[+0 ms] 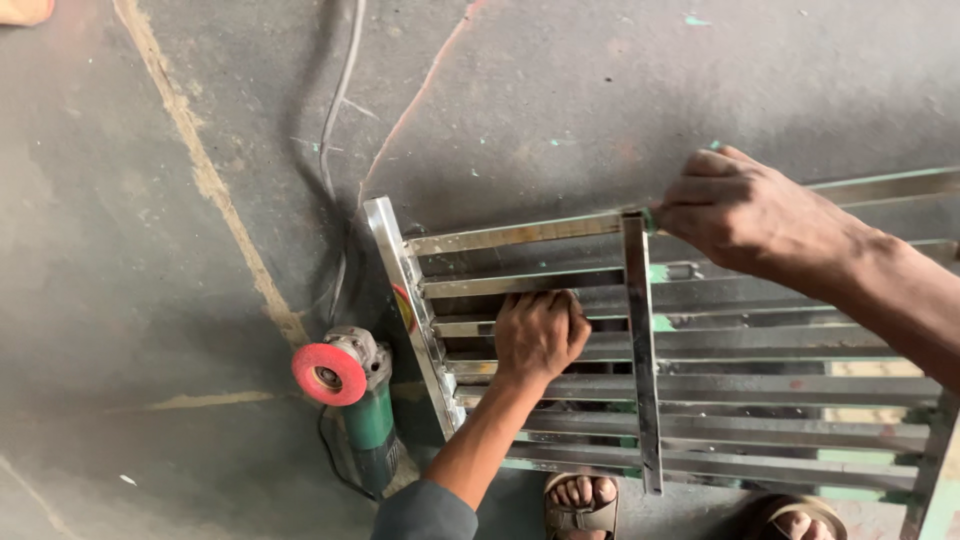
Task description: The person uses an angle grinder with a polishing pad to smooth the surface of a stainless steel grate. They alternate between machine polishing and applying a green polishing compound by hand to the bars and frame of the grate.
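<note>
Grey concrete floor (120,200), scuffed and worn, crossed by a pale tan streak from the top edge down toward the lower left. Flecked with small green paint chips near the upper right. A dark cable (335,120) trailed from the top edge down to an angle grinder (355,395), green-bodied with a red disc, lying on the floor just beside the left end of a stainless steel grille frame (640,390). Frame of polished flat bars stood tilted over the floor's right half, reaching the right edge. Left hand (540,335), grey-sleeved, closed in a fist around a middle bar near the frame's left end. Right hand (745,215) clenched on the top bar beside the upright crosspiece. Two sandalled feet (580,500) seen below the frame at the bottom edge.
</note>
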